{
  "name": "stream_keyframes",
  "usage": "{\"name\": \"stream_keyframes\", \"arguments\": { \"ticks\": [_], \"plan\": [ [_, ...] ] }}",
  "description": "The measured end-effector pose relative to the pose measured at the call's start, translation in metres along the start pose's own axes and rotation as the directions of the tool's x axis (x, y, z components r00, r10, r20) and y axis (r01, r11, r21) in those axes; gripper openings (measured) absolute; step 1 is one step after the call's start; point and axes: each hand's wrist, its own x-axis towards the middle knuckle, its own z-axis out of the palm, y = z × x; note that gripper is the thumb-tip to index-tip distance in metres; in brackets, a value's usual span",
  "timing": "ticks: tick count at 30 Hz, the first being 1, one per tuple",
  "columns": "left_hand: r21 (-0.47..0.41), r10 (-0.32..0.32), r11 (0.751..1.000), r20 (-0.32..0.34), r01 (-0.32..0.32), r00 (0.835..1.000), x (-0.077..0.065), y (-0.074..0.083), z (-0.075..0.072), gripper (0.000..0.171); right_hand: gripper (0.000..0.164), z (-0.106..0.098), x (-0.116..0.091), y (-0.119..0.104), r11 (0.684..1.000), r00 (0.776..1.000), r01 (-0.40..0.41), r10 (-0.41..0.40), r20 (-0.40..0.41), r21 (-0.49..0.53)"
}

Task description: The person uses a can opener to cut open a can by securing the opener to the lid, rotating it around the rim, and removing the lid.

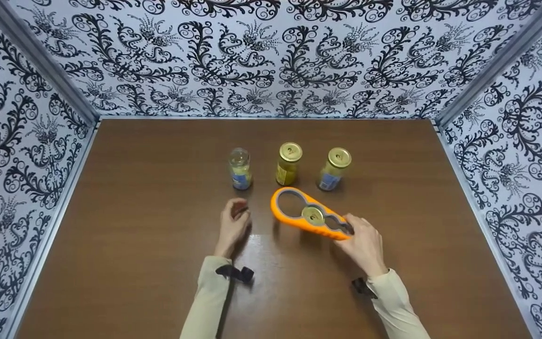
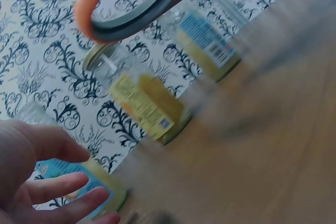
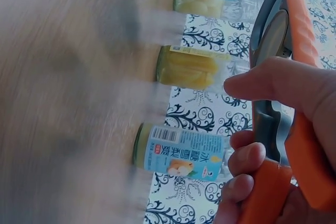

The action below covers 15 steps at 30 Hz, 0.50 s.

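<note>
Above the brown tabletop [image 1: 148,221], near two gold-lidded jars [image 1: 287,172], hold the orange multi-ring jar opener [image 1: 318,229] level, gripped in the right hand [image 1: 364,242]; with the left hand [image 1: 231,228], empty and loose-fingered, ideally ease the gold lid [image 1: 313,215] from its middle ring

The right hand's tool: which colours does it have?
The tool is orange outside, grey inside; the head view shows this best.

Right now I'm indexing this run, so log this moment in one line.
right hand: grips orange opener, gold lid inside | left hand: empty, near lidless jar | middle jar, right jar: upright, lidded
</note>
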Motion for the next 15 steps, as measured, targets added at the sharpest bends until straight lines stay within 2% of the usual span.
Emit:
{"name": "stream_keyframes", "arguments": {
  "ticks": [5, 12, 15],
  "plan": [
    [0.007, -0.036, 0.999, 0.066, 0.035, 0.997, -0.007, 0.005, 0.012, 0.02, 0.037, 0.004, -0.002, -0.005, 1.0, 1.0, 0.0, 0.0, 0.002, 0.011],
    [0.087, -0.038, 0.996, 0.19, 0.022, 0.981, -0.022, 0.039, 0.029, 0.019, 0.037, 0.014, -0.005, -0.011, 0.999, 1.0, 0.023, -0.023, 0.002, 0.025],
    [0.054, -0.061, 0.997, 0.234, 0.05, 0.97, -0.024, 0.04, 0.034, 0.021, 0.038, 0.018, -0.006, -0.015, 0.998, 0.999, 0.052, -0.052, -0.002, 0.029]
  ]
}}
